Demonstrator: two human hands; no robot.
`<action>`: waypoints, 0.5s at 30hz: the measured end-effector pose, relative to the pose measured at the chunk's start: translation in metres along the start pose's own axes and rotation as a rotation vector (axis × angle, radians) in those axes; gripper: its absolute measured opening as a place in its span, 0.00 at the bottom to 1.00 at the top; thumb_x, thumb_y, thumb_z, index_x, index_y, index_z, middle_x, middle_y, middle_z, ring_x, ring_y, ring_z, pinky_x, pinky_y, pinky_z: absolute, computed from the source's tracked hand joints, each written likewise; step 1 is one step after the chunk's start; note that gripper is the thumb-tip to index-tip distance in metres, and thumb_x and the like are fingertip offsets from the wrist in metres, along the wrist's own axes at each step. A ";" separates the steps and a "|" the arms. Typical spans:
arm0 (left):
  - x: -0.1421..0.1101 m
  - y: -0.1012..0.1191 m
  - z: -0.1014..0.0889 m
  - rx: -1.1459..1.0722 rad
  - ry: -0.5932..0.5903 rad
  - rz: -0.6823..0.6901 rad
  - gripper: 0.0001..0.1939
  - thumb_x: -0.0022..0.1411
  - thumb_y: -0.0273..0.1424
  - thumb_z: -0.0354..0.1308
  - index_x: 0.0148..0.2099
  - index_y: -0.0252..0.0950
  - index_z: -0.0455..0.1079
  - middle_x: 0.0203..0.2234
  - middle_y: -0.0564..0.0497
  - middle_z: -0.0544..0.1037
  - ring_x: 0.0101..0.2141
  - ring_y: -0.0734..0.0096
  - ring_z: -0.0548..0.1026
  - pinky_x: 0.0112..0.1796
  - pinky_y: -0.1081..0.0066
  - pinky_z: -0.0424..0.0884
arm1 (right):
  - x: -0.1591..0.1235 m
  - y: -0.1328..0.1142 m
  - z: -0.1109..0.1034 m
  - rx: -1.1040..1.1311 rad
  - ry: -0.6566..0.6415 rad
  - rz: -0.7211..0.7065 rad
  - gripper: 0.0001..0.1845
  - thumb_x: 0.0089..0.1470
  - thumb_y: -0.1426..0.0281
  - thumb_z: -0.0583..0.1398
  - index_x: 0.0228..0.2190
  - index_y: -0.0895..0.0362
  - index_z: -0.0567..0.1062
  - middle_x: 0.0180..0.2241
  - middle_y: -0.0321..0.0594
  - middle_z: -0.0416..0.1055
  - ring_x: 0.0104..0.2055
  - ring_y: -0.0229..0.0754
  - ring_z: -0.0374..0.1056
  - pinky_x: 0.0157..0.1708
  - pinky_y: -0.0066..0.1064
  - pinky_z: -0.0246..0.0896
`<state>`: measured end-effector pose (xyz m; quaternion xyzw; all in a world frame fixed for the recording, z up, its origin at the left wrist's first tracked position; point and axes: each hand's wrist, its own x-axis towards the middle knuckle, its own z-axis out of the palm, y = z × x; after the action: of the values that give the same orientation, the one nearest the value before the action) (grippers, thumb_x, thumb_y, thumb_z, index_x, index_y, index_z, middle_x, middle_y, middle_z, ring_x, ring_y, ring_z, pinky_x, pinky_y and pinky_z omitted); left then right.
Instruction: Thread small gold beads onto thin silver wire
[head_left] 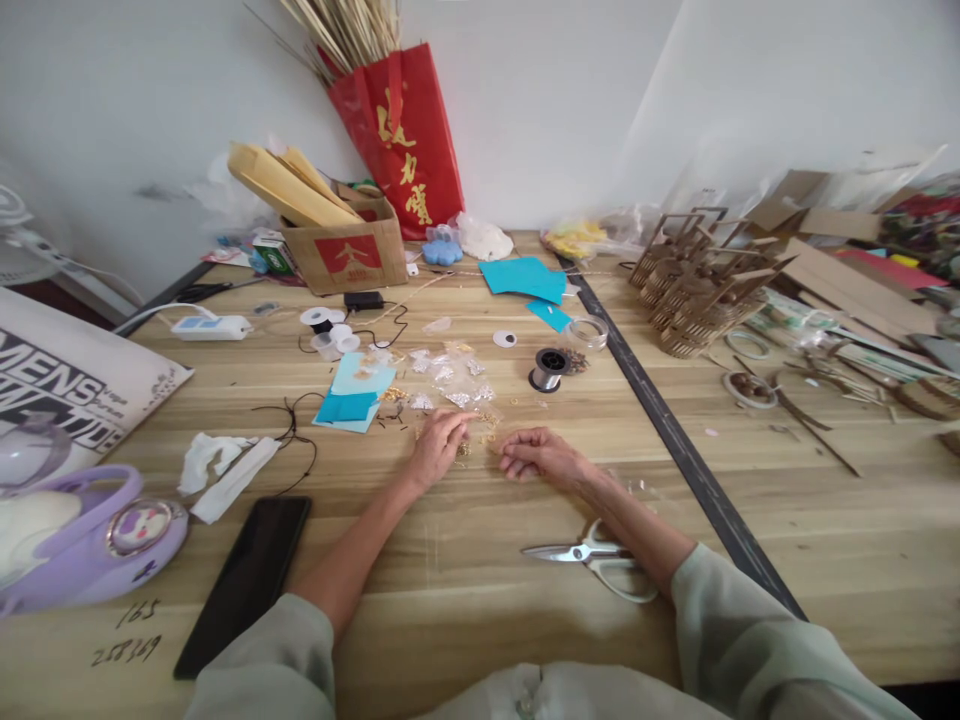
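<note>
In the middle of the table, my left hand (439, 445) rests with its fingers bent together beside a small heap of gold-coloured pieces (463, 450). What its fingertips hold, if anything, is too small to make out. Facing it, my right hand (544, 457) is closed in a pinch over the table; a thin gold-coloured bit seems to show at its fingertips, but its kind cannot be told. More gold-coloured bits (489, 420) lie between the hands. Just beyond are small clear bags with silvery pieces (454, 372). White-handled scissors (585, 552) lie partly under my right forearm.
A wire spool (550, 368) stands behind my right hand. Blue sheets (352, 395) lie behind my left. A black phone (244, 585) and a purple container (97, 535) are at left. Woven bamboo baskets (694, 280) stand at right, past a dark strip (660, 410).
</note>
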<state>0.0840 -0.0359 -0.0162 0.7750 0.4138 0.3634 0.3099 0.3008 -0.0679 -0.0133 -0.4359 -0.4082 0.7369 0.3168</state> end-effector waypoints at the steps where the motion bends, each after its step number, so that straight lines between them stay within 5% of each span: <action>1: 0.000 -0.002 0.002 0.024 -0.018 0.020 0.17 0.65 0.34 0.46 0.48 0.38 0.73 0.27 0.47 0.75 0.40 0.59 0.68 0.45 0.63 0.61 | 0.000 0.000 0.000 -0.013 0.004 -0.002 0.16 0.43 0.63 0.68 0.30 0.62 0.76 0.26 0.41 0.77 0.24 0.34 0.72 0.21 0.20 0.65; 6: 0.001 -0.008 0.010 0.130 -0.098 0.110 0.17 0.66 0.34 0.45 0.51 0.38 0.71 0.30 0.47 0.76 0.38 0.61 0.67 0.45 0.61 0.61 | 0.001 -0.001 0.001 -0.063 -0.014 0.013 0.17 0.43 0.62 0.68 0.30 0.62 0.75 0.25 0.42 0.77 0.23 0.35 0.72 0.21 0.22 0.66; 15: 0.000 -0.007 0.012 0.124 -0.020 0.135 0.15 0.63 0.34 0.51 0.50 0.39 0.71 0.43 0.44 0.74 0.46 0.59 0.67 0.50 0.59 0.61 | 0.001 0.001 0.001 -0.067 -0.033 0.002 0.17 0.44 0.62 0.68 0.31 0.62 0.74 0.26 0.42 0.77 0.24 0.35 0.73 0.22 0.22 0.66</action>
<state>0.0911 -0.0354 -0.0281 0.8223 0.3794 0.3494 0.2405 0.2996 -0.0677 -0.0139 -0.4346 -0.4375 0.7300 0.2946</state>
